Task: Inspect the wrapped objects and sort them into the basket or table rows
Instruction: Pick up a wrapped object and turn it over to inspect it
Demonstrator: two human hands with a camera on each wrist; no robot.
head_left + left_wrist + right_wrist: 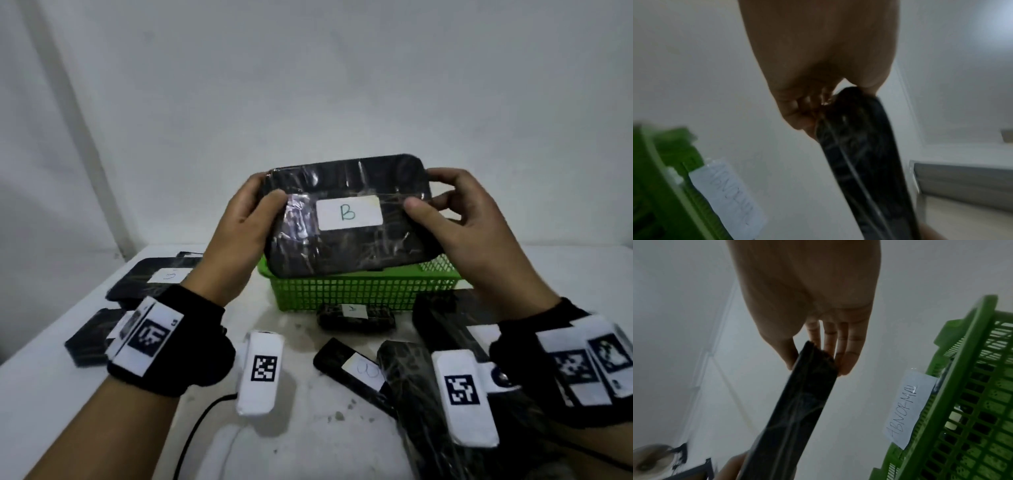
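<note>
- Partly, the green basket [359,291] is hidden behind the raised black packet [346,246]; only its front mesh wall and rim show in the head view.
- Blurred and edge-on in both wrist views, the packet shows as a thin dark slab, its label out of sight there.
- Several other wrapped packets [356,317] lie on the white desk [301,346]; their white labels are too small or smeared to read, and the ones at lower right are cut off by the wrist bands.
- A paper tag [906,412] on the basket's outer wall reads "ABNORMAL" in the right wrist view.
- The held packet is flat, black, rounded at the corners, wrapped in crinkled clear film, with a white label [348,212] marked "B".
- It is held in the air above the basket, tilted toward the camera.
- The left hand [239,236] grips its left end, thumb on the front.
- The right hand [469,219] grips its right end, thumb on the front, fingers behind.
</note>
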